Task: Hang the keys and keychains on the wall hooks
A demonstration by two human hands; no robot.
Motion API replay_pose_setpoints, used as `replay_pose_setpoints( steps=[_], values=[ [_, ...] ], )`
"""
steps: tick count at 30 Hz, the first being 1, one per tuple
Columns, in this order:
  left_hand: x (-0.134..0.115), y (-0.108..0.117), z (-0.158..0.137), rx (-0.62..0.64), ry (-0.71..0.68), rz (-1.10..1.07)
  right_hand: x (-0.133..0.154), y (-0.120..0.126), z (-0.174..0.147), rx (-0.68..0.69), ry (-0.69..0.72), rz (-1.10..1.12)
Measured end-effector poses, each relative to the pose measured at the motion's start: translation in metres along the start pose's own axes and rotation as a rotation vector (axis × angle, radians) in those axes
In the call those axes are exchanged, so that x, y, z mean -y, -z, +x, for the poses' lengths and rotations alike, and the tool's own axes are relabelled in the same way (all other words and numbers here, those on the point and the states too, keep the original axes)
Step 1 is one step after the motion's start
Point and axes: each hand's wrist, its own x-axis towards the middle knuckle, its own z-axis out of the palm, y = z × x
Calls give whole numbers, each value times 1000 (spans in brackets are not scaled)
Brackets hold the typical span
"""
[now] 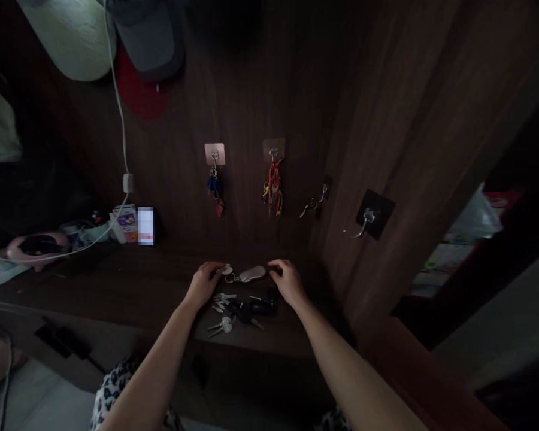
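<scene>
My left hand [204, 282] pinches a pale, round-headed piece [227, 270], which looks like a key, at the left end of a key ring. A silver oval keychain [252, 274] lies at the ring's other end on the dark wooden shelf top. My right hand [288, 281] rests just right of the keychain, thumb and fingers apart, with nothing visible in it. Nearer to me, between my forearms, are a bunch of silver keys [225, 325], more small keys [222, 299], and a black key fob [263, 307] beside dark-headed keys.
On the back wall, hooks hold blue-tagged keys [214, 185] and keys on red cords [273, 182]. Another hook [324, 190] carries a small metal item; a bare hook [368, 215] is on the side panel. Left are small boxes [126, 221], a white cable [122, 131] and hanging caps [148, 42].
</scene>
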Motion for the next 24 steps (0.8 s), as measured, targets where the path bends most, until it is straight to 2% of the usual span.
replay_pose_setpoints(
  steps=[3,6,8,10,17,20,24],
  values=[
    [-1,3,0,-6,8,-47,7,13,-2,105,-52,176],
    [-3,5,0,-4,53,-114,22,23,-10,327,-107,306],
    [-6,6,0,0,102,-152,30,26,-16,472,-125,332],
    [-11,7,-1,11,138,-189,35,26,-20,536,-126,331],
    [-23,14,-6,201,188,-274,32,22,-18,444,-111,265],
    [-24,14,-9,273,250,-302,27,19,-16,376,-92,243],
    [-27,13,-10,298,261,-334,17,14,-13,263,-65,180]
  ],
)
